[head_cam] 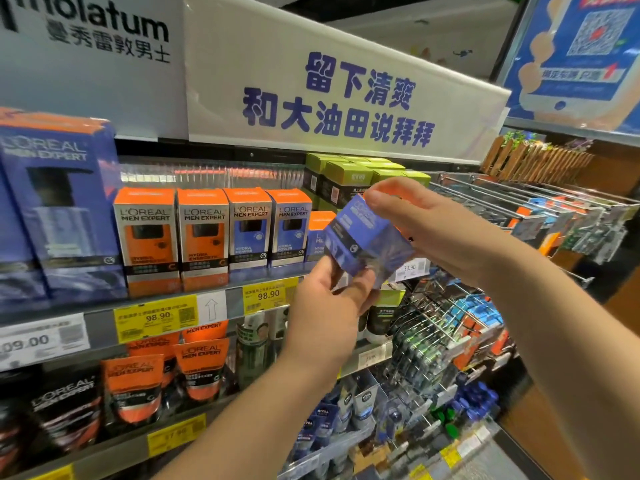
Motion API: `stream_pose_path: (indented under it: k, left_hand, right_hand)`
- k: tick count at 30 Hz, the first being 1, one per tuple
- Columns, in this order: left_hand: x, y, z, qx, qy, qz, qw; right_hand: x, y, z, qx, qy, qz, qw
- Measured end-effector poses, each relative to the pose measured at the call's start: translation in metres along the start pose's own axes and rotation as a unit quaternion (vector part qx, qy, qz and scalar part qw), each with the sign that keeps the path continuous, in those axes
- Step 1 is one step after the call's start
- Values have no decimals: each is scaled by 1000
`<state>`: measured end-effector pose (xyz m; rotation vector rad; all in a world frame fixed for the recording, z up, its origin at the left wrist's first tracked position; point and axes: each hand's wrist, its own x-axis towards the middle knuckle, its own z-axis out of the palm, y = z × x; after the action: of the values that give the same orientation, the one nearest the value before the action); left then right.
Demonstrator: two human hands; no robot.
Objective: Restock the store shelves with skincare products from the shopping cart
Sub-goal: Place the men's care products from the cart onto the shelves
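Observation:
A blue skincare box (363,242) is tilted in the air in front of the top shelf (104,311), held between both hands. My left hand (329,306) grips its lower corner from below. My right hand (426,223) pinches its upper end from the right. Just behind it a row of upright boxes stands on the shelf: two orange boxes (173,237) and two blue boxes (270,230), with another blue box (317,237) partly hidden by the held one.
Green-topped boxes (346,178) stand at the shelf's right end. Large blue boxes (59,209) fill the far left. Orange tubes (201,362) and black tubes hang below. Wire pegs (519,202) with small packs jut out at the right. Yellow price tags (156,320) line the shelf edge.

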<state>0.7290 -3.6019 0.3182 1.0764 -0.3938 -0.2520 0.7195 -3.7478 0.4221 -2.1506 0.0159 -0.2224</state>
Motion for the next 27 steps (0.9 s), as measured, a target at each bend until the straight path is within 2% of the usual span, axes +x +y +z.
stream_pose_path:
  k: [3,5,7,11,13,15,18,20,24,27]
  left_hand:
    - [-4,-9,3,97,34,52,993]
    - [-5,-11,2,121,35,65,990]
    - [-6,-11,2,103,11,64,993]
    - [-1,-8,-1,66,-32,36,997]
    - [3,-2,-2,19,-49,19,998]
    - [5,7,-2,-73,-62,-20,995]
    - [9,14,-4,-223,-33,-115,967]
    - [11,12,-5,-271,-4,-163,949]
    - [12,7,-4,-341,11,-168,925]
    - [13,2,-5,-355,9,-161,921]
  right_hand:
    - [3,-2,2,-6,15,25,1000]
    - [4,-3,-1,20,2,56,998]
    - [4,-5,-7,4,-8,65,998]
    - [15,-12,-19,-102,35,32,994]
    - [21,-15,-23,-110,26,16,993]
    - [24,-16,-26,-128,9,-5,992]
    - [21,-15,-26,-167,-21,-57,984]
    - [18,-12,-25,-149,-61,-68,985]
    - [14,-2,-27,-109,-109,-71,985]
    - [11,6,-30,-64,-131,-52,988]
